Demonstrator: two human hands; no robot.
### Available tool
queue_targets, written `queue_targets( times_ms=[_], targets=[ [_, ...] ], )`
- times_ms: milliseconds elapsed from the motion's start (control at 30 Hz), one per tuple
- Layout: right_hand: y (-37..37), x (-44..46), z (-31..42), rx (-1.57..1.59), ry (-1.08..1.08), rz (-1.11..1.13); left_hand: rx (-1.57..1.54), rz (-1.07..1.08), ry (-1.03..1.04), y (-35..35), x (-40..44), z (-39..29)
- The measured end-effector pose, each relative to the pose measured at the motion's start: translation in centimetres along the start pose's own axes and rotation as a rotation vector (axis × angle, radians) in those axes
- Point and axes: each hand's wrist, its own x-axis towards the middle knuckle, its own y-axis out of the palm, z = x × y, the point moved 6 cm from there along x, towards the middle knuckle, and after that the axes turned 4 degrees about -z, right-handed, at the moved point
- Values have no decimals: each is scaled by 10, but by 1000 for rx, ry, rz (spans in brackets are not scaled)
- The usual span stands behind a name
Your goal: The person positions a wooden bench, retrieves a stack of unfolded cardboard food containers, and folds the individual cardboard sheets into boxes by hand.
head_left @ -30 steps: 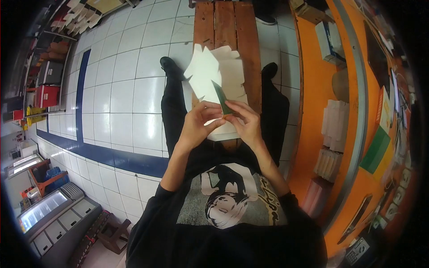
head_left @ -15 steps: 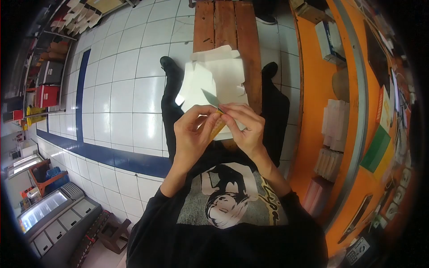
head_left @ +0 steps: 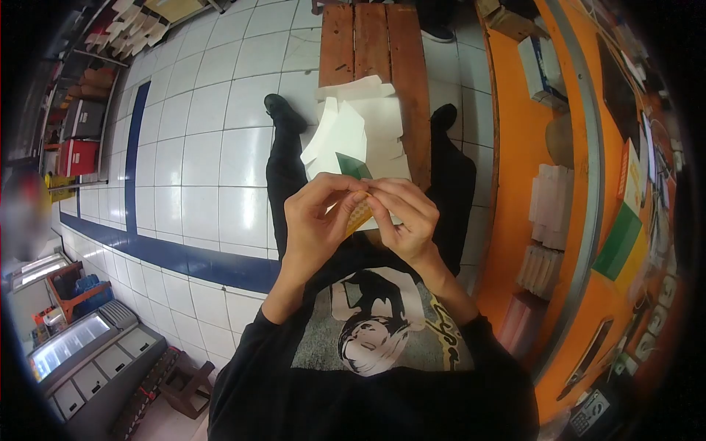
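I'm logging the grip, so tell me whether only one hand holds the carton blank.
No, the left hand and right hand both pinch the green-and-yellow carton blank.

We see the left hand point(head_left: 312, 217) and right hand point(head_left: 409, 217) close together, fingertips pinching a card piece point(head_left: 353, 166) with white, green and patterned yellow faces. White cardboard point(head_left: 384, 121) lies beneath, on a wooden bench point(head_left: 373, 40) between black-clad legs point(head_left: 450, 180). We note a black shirt point(head_left: 368, 408) with a pale figure print point(head_left: 375, 323). Left: white tiled floor point(head_left: 198, 158), blue stripe point(head_left: 213, 267). Right: orange shelving point(head_left: 506, 272) with pale cartons point(head_left: 551, 206); beyond, a green-and-yellow card point(head_left: 618, 245). Far left, we log a red box point(head_left: 77, 158), a freezer point(head_left: 70, 349), a brown stool point(head_left: 186, 391); one blurred shape point(head_left: 23, 213) we can't identify. Dark shoe point(head_left: 438, 33) up top, just right of the bench.
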Motion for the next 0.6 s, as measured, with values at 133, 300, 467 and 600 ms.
queue_targets(
  times_ms=[133, 300, 467, 600],
  targets=[
    [-1, 0, -8, 53, 58, 51, 16, -59, 50, -3, -3, -1],
    [10, -20, -43, 896, 953, 103, 391, 35, 474, 13, -11, -30],
    [7, -25, -50, 743, 934, 131, 203, 362, 416, 43, -38, -8],
    [6, -35, -60, 362, 764, 114, 30, 110, 195, 18, -28, 2]
  ],
)
